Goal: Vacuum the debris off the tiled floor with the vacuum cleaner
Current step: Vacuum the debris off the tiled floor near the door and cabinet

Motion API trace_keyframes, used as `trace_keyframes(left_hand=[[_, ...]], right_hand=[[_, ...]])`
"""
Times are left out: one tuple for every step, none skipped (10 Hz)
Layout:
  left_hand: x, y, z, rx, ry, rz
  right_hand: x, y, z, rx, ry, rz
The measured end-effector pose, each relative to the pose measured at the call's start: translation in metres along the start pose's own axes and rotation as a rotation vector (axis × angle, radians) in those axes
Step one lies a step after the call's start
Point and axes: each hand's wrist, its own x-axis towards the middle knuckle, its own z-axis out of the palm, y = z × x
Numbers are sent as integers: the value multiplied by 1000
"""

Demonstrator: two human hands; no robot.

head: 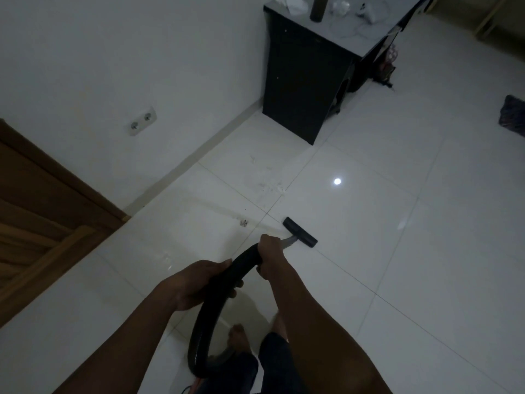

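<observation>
White glossy floor tiles (397, 251) meet a white wall (113, 66) with a double socket (143, 121), beside a black cabinet (301, 89). No writing is legible. Both hands clench the black vacuum hose (216, 302): left hand (199, 282) behind, right hand (271, 257) ahead. Its nozzle head (300, 232) lies crosswise on the floor, the wand pointing away toward pale debris (270, 189).
</observation>
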Motion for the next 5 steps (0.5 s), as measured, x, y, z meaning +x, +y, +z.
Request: trace_keyframes(left_hand=[[0,2,3,66,14,-9],[-6,0,-6,-37,-91,-1],[-13,-5,-19,-69,-176,21],[-12,-6,-22,-96,-109,68],[-10,1,-22,-100,-61,98]], right_hand=[[4,-14,3,612,-126,230],[-7,-19,-4,642,-179,145],[-17,-26,-8,622,-222,132],[-1,-38,0,623,-258,131],[1,-50,-3,598,-275,113]])
